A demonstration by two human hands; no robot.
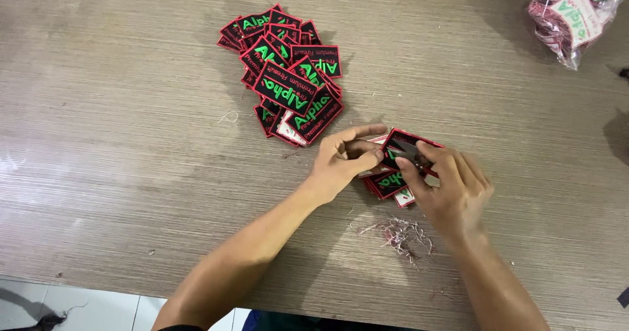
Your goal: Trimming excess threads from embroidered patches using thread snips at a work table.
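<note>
My left hand (pixel 344 159) pinches the edge of a black embroidered patch (pixel 401 140) with a red border, held just above a small stack of like patches (pixel 388 184). My right hand (pixel 445 185) grips small thread snips (pixel 409 153) whose blades lie against that patch. Both hands meet over the wooden table (pixel 118 141), right of its middle. My fingers hide much of the held patch.
A larger heap of black patches with green lettering and red borders (pixel 288 75) lies farther back, left of my hands. A small tuft of cut red and white threads (pixel 403 234) sits near my right wrist. A clear plastic bag of patches (pixel 570 13) rests at the far right corner.
</note>
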